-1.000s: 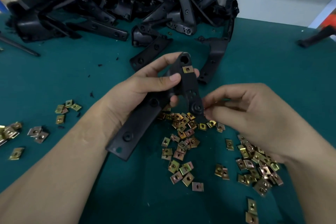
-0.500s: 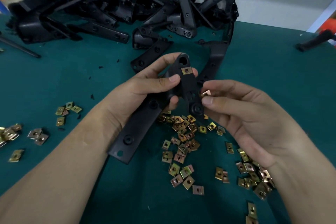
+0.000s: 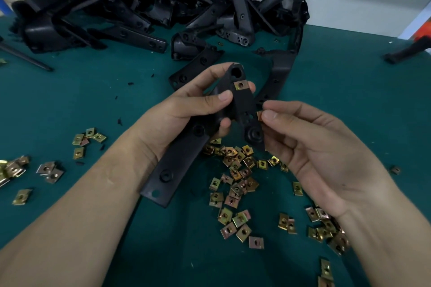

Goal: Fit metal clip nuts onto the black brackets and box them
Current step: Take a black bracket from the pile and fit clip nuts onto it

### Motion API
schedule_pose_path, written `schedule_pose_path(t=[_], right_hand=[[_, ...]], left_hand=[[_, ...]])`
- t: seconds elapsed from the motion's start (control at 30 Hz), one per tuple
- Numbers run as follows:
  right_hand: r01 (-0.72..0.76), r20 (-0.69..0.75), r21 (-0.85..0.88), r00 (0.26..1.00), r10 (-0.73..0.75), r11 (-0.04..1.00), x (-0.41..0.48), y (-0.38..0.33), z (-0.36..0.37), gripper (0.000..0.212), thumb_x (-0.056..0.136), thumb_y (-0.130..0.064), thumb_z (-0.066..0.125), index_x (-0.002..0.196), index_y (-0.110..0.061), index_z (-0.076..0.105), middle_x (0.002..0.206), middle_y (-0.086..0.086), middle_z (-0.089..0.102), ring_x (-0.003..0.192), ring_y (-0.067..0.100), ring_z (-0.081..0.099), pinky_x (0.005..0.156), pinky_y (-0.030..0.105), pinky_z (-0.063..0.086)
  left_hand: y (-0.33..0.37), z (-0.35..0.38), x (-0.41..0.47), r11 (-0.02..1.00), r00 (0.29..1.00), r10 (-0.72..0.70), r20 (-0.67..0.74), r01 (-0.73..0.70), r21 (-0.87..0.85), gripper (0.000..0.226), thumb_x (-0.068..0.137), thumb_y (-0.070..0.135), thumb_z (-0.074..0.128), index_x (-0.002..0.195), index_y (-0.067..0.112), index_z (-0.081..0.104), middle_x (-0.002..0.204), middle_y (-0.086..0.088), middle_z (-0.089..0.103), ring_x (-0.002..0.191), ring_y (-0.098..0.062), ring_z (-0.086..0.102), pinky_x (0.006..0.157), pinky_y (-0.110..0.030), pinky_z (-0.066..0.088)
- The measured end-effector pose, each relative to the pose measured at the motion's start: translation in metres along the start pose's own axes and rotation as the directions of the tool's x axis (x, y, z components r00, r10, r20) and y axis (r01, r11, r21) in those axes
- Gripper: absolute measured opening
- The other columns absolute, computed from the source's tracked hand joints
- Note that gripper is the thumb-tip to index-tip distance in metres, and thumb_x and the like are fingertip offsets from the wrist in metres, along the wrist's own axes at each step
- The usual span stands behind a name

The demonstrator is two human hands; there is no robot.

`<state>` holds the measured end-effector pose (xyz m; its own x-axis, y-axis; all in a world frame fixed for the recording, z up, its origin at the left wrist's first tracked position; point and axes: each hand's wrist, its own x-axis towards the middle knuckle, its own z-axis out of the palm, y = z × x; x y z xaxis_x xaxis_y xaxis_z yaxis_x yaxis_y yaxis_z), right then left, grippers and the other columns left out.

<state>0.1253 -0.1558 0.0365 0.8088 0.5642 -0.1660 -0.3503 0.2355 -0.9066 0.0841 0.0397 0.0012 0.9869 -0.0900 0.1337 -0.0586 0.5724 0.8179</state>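
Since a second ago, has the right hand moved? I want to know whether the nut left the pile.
Yes. The right hand has moved up the view, away from the nut pile, and pinches a clip nut beside the bracket.

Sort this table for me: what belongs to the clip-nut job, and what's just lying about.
Job: bracket gripped by the left hand; fitted clip nut; second clip nut pinched by the right hand; loose clip nuts; bracket pile.
Lying about: thin black rod; black scraps; dark part at right edge.
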Motion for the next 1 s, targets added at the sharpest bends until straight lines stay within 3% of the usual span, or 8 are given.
schedule_pose_path(t=[0.17, 0.37, 0.57, 0.7, 0.8, 0.9, 1.0], right_hand=[[-0.002, 0.001, -0.003, 1.0, 0.002, 1.0, -0.001, 0.001, 0.0, 0.018, 0.067, -0.012, 0.074, 0.085, -0.01, 0.076, 0.084, 0.011, 0.078, 0.072, 0.017, 0.075, 0.062, 0.022, 0.058], [0.028, 0.03, -0.037, 0.999, -0.027, 0.999, -0.004, 0.001, 0.005, 0.032, 0.071, -0.01, 0.07, 0.102, -0.006, 0.064, 0.08, 0.01, 0.078, 0.068, 0.016, 0.075, 0.06, 0.019, 0.057], [-0.013, 0.006, -0.132, 1.0, 0.014, 0.991, -0.003, 0.01, 0.005, 0.026, 0.066, -0.017, 0.077, 0.092, -0.014, 0.075, 0.087, 0.011, 0.076, 0.074, 0.016, 0.071, 0.066, 0.022, 0.058], [-0.004, 0.0, -0.124, 1.0, 0.004, 0.992, -0.001, 0.016, 0.005, 0.02, 0.067, -0.021, 0.077, 0.086, -0.016, 0.076, 0.086, 0.007, 0.074, 0.08, 0.017, 0.07, 0.072, 0.024, 0.058], [0.095, -0.052, -0.231, 0.993, -0.109, 0.968, -0.001, 0.021, 0.006, 0.019, 0.078, -0.022, 0.078, 0.095, -0.015, 0.074, 0.089, 0.002, 0.076, 0.087, 0.017, 0.072, 0.079, 0.028, 0.059], [0.229, -0.067, -0.456, 0.955, -0.29, 0.86, -0.003, 0.027, 0.01, 0.032, 0.076, -0.03, 0.085, 0.105, -0.023, 0.073, 0.097, -0.008, 0.077, 0.092, 0.008, 0.073, 0.079, 0.02, 0.057], [0.313, -0.122, -0.562, 0.884, -0.451, 0.766, -0.002, 0.032, 0.012, 0.021, 0.082, -0.021, 0.084, 0.1, -0.026, 0.072, 0.092, -0.013, 0.076, 0.086, 0.004, 0.072, 0.072, 0.015, 0.054]], left_hand=[[-0.001, -0.001, 0.0, 0.999, 1.0, 0.003, 0.026, -0.003, 0.032, 0.034, 0.092, 0.005, 0.056, 0.122, 0.021, 0.058, 0.111, 0.0, 0.072, 0.082, -0.011, 0.07, 0.065, -0.019, 0.053], [-0.004, -0.004, 0.001, 0.98, 0.998, 0.056, 0.002, -0.055, 0.192, 0.037, 0.091, 0.004, 0.054, 0.124, 0.021, 0.053, 0.11, 0.003, 0.072, 0.082, -0.011, 0.069, 0.073, -0.024, 0.054], [-0.001, -0.004, 0.004, 0.923, 0.994, 0.113, 0.011, -0.109, 0.368, 0.039, 0.088, 0.001, 0.057, 0.124, 0.016, 0.05, 0.108, 0.005, 0.075, 0.104, -0.007, 0.068, 0.09, -0.02, 0.051], [-0.001, -0.005, 0.003, 0.937, 0.992, 0.125, -0.002, -0.117, 0.329, 0.04, 0.086, 0.01, 0.064, 0.124, 0.018, 0.052, 0.112, 0.002, 0.073, 0.104, -0.011, 0.068, 0.09, -0.024, 0.052], [-0.001, -0.005, 0.003, 0.956, 0.99, 0.134, -0.05, -0.116, 0.269, 0.04, 0.088, 0.005, 0.061, 0.125, 0.018, 0.053, 0.119, 0.0, 0.073, 0.11, -0.013, 0.068, 0.091, -0.026, 0.055], [-0.003, 0.0, 0.002, 0.977, 0.985, 0.134, -0.107, -0.114, 0.182, 0.039, 0.088, 0.005, 0.063, 0.124, 0.019, 0.057, 0.124, -0.002, 0.071, 0.107, -0.016, 0.07, 0.085, -0.027, 0.057], [-0.007, 0.004, 0.002, 0.984, 0.985, 0.13, -0.115, -0.114, 0.136, 0.037, 0.087, 0.007, 0.065, 0.121, 0.023, 0.06, 0.124, -0.003, 0.071, 0.105, -0.018, 0.07, 0.085, -0.028, 0.057]])
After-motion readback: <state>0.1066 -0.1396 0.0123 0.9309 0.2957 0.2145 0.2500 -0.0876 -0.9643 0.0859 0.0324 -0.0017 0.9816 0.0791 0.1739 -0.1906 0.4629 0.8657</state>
